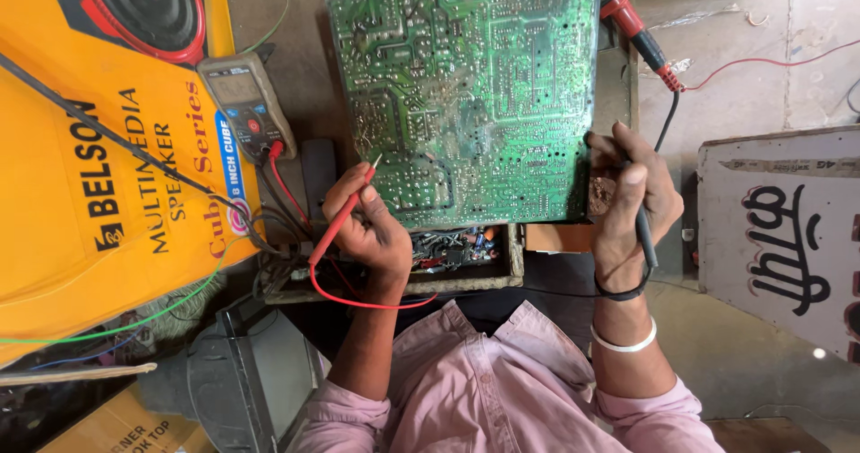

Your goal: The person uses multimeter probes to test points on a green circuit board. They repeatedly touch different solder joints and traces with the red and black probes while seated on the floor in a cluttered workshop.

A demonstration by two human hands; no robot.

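Left hand (372,229) clamps red probe (345,215); right hand (632,198) seemingly clamps black probe (645,229); circuit board (466,86) between.

An electronics repair workshop: multimeter (246,103), circuit board (466,94), tray of loose parts (452,247).

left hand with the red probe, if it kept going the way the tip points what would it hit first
The left hand aims the red probe up and right; its tip would likely meet the green circuit board left edge first, though depth is unclear.

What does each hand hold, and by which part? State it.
The left hand pinches the red probe along its shaft, below the tip. The right hand grips the black probe near its upper end, beside the circuit board.
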